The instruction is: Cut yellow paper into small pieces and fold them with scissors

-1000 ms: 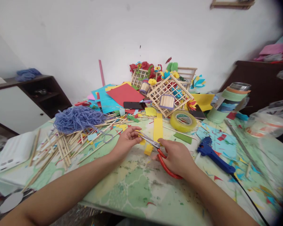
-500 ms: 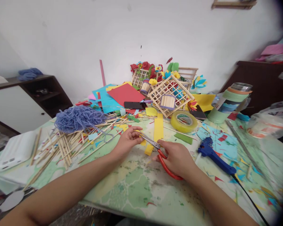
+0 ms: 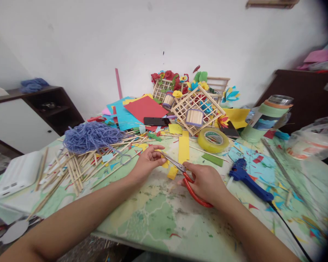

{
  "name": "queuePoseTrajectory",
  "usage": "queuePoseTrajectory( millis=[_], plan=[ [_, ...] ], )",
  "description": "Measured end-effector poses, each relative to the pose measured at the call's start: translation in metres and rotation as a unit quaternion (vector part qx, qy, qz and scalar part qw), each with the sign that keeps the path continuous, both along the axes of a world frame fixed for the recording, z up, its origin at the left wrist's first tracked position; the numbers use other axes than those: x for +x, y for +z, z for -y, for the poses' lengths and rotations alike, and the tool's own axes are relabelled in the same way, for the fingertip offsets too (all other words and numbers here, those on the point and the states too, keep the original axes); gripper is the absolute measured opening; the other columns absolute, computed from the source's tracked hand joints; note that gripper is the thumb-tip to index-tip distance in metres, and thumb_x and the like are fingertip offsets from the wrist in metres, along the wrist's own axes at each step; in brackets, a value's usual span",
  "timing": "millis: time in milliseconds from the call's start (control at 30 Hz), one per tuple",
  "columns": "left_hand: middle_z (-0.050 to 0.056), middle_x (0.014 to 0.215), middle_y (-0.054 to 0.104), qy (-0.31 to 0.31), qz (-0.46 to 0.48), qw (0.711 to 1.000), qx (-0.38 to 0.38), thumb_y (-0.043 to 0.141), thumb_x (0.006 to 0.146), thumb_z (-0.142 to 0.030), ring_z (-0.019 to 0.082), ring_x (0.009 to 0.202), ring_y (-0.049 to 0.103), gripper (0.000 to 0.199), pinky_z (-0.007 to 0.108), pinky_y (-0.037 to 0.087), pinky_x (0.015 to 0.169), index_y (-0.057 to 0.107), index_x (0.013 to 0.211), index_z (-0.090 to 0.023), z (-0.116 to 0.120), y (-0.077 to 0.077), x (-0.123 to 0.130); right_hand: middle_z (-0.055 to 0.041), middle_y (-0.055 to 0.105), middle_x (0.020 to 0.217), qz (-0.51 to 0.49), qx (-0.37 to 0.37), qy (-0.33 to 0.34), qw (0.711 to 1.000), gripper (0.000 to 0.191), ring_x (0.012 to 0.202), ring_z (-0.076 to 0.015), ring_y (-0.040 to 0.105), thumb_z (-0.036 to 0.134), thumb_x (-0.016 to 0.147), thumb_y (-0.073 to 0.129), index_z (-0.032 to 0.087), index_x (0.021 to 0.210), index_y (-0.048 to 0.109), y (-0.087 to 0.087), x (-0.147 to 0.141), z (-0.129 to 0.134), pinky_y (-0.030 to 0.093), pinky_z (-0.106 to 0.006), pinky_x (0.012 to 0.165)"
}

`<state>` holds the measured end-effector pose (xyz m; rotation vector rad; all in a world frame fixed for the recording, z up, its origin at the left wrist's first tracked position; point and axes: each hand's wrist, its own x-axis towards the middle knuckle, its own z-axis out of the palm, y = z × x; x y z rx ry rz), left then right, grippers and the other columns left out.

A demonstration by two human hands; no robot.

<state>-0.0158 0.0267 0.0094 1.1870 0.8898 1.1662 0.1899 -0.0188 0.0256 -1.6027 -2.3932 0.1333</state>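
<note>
My right hand (image 3: 207, 183) is wrapped round the red handles of a pair of scissors (image 3: 177, 165). Their metal blades point up and left, nearly together, with the tips by my left fingertips. My left hand (image 3: 150, 160) is closed in a pinch at the blade tips, on a small piece of yellow paper mostly hidden by the fingers. Yellow paper scraps (image 3: 172, 172) lie on the table just under the blades. Behind the scissors a yellow paper strip (image 3: 184, 145) lies lengthwise.
Purple yarn (image 3: 91, 137) and wooden sticks (image 3: 75, 171) lie on the left. Clear tape (image 3: 213, 141), a blue glue gun (image 3: 251, 183) with its cord and a green bottle (image 3: 262, 120) are on the right. Stick lattices (image 3: 198, 109) and coloured paper (image 3: 144, 109) fill the back.
My hands hold nearly the same pose. The scissors and the left fingers have shifted only slightly, and less yellow shows at the left fingertips.
</note>
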Motion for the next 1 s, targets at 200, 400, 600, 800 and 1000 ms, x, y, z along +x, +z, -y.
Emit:
queuePoseTrajectory(
  millis=[200, 400, 600, 800, 1000],
  plan=[
    [-0.002, 0.072, 0.06, 0.007, -0.013, 1.0, 0.005, 0.073, 0.065, -0.022, 0.011, 0.069, 0.056, 0.043, 0.023, 0.042, 0.067, 0.053, 0.104, -0.018, -0.001, -0.001, -0.002, -0.0022, 0.069, 0.074, 0.005, 0.004, -0.007, 1.0, 0.042, 0.068, -0.0203, 0.063, 0.055, 0.08, 0.047, 0.025, 0.105, 0.06, 0.001, 0.001, -0.001, 0.029, -0.026, 0.054],
    [-0.002, 0.073, 0.059, 0.014, -0.019, 1.0, 0.01, 0.072, 0.066, -0.023, 0.01, 0.068, 0.056, 0.044, 0.023, 0.042, 0.066, 0.052, 0.106, -0.018, -0.004, -0.002, -0.004, -0.0028, 0.07, 0.075, 0.013, 0.007, -0.018, 1.0, 0.039, 0.068, -0.02, 0.063, 0.054, 0.081, 0.046, 0.026, 0.103, 0.061, 0.0, 0.0, -0.001, 0.028, -0.025, 0.054],
    [-0.002, 0.079, 0.054, -0.021, -0.016, 0.999, -0.018, 0.069, 0.068, -0.026, 0.015, 0.071, 0.064, 0.049, 0.026, 0.045, 0.065, 0.047, 0.112, -0.021, 0.004, 0.001, -0.001, -0.0024, 0.068, 0.069, -0.013, 0.009, -0.057, 0.998, 0.038, 0.064, -0.0192, 0.061, 0.052, 0.081, 0.048, 0.026, 0.104, 0.061, -0.003, 0.001, -0.004, 0.03, -0.024, 0.053],
    [-0.002, 0.078, 0.056, -0.075, -0.027, 0.997, -0.01, 0.07, 0.066, -0.02, 0.01, 0.063, 0.058, 0.051, 0.022, 0.044, 0.059, 0.047, 0.112, -0.019, 0.012, -0.002, 0.004, -0.0009, 0.065, 0.066, -0.094, 0.011, -0.068, 0.993, 0.037, 0.061, -0.0185, 0.058, 0.048, 0.076, 0.055, 0.025, 0.103, 0.062, -0.007, 0.001, -0.005, 0.035, -0.026, 0.054],
    [-0.002, 0.074, 0.058, -0.144, -0.059, 0.987, -0.031, 0.07, 0.067, -0.021, 0.009, 0.062, 0.055, 0.053, 0.021, 0.042, 0.057, 0.046, 0.115, -0.019, 0.017, -0.008, 0.008, -0.0035, 0.067, 0.077, -0.411, -0.078, -0.052, 0.907, 0.053, 0.064, -0.0158, 0.058, 0.038, 0.065, 0.068, 0.015, 0.112, 0.057, -0.022, -0.009, -0.007, 0.045, -0.026, 0.06]
  ],
)
